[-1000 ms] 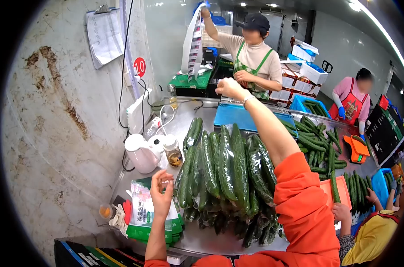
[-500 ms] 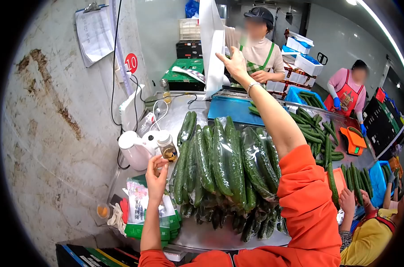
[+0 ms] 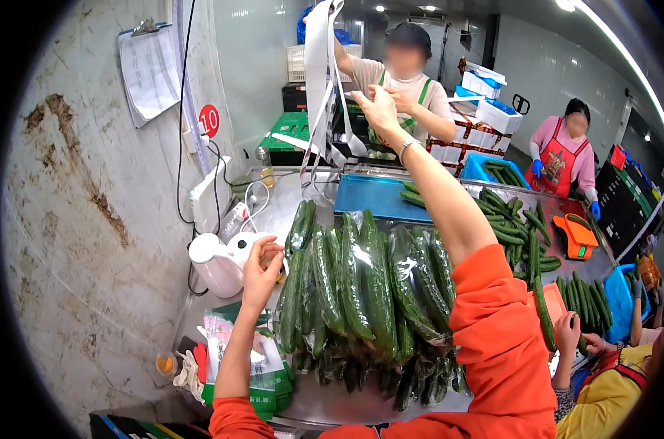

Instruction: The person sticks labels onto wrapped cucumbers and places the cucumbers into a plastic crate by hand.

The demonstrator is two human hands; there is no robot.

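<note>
My right hand (image 3: 379,111) is stretched forward over the blue tray (image 3: 383,197), close to a co-worker's hand and white label strips (image 3: 319,80) that the co-worker holds up. Its fingers are bent; whether they pinch something is too small to tell. Raised with curled fingers, my left hand (image 3: 262,272) is near the white kettle (image 3: 216,263), and anything between its fingertips cannot be made out. Between my arms lies a pile of cucumbers in clear plastic bags (image 3: 361,285). Green and white printed bags (image 3: 253,358) lie below my left hand.
An orange scale (image 3: 577,238) and loose cucumbers (image 3: 511,227) are to the right. Co-workers stand across the table and at the right edge. A glass bottle (image 3: 264,164) and cables are at the back left, beside the wall.
The white strips swung toward my right hand and now hang in loops to its left. The co-worker's free hand has risen beside my right hand. The view has shifted slightly.
</note>
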